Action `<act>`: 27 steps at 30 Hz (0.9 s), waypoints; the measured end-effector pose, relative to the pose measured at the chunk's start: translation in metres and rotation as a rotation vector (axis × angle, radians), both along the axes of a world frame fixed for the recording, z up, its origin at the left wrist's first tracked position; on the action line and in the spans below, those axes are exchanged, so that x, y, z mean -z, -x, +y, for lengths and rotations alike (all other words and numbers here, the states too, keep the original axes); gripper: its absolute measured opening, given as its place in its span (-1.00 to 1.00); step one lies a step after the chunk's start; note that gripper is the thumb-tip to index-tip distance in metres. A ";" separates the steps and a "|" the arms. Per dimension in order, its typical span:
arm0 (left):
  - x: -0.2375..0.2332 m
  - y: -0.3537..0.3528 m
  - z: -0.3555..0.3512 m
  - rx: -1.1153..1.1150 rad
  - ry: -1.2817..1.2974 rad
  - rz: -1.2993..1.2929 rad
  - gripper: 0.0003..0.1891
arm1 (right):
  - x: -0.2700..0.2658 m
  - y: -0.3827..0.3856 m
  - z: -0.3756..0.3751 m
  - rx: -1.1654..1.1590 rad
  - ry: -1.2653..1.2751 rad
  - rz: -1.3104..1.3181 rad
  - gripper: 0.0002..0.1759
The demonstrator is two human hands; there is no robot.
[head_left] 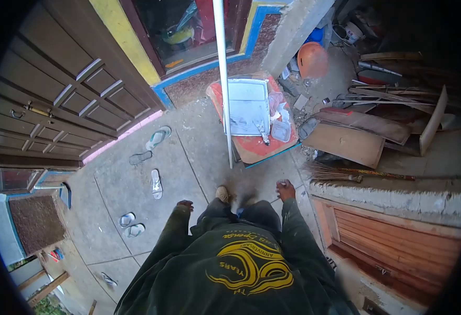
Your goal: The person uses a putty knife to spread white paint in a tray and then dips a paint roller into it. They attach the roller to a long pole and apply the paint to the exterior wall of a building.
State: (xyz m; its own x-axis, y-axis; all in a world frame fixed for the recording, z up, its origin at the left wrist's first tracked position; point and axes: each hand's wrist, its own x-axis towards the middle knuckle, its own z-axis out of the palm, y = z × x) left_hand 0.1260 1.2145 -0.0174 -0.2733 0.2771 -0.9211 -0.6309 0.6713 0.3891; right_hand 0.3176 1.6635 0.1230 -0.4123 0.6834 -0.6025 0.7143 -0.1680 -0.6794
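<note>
My left hand (186, 205) hangs beside my body above the concrete floor, its fingers partly visible and loosely bent, with nothing seen in it. On the other side, my right hand (285, 190) is raised a little, fingers apart and half curled, holding nothing. Ahead of me stands a low red-topped table (254, 149). A white paint-smeared tray (248, 102) lies on it, beside a clear plastic tub (281, 131) and a paint-marked brush-like tool (265, 137). A long white pole (222, 63) leans upright in front of the tray. Neither hand touches these.
Slippers (157, 184) lie scattered on the floor at left, near a brown panelled door (57, 105). To the right are stacked wooden boards (346, 142), a broom (340, 173) and a wooden door panel (388, 241). An orange basin (312, 60) sits farther back.
</note>
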 end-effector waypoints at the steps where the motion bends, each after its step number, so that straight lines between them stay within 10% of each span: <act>1: 0.005 0.008 -0.003 0.030 -0.021 0.002 -0.63 | 0.007 0.015 0.011 -0.007 -0.029 -0.004 -0.64; 7: -0.031 -0.003 -0.042 -0.264 0.046 0.078 -0.71 | 0.079 0.108 0.074 -0.350 -0.372 -0.136 -0.46; 13: -0.108 -0.088 -0.030 -0.704 0.292 -0.096 -0.70 | 0.183 0.151 0.110 0.086 -0.007 -0.105 -0.29; 20: -0.133 -0.172 0.110 -0.673 0.439 0.021 -0.68 | 0.124 0.200 0.128 0.353 0.709 0.025 -0.57; 27: -0.138 -0.023 0.247 -0.495 0.246 0.527 -0.69 | 0.086 0.229 0.159 0.159 0.763 0.019 -0.82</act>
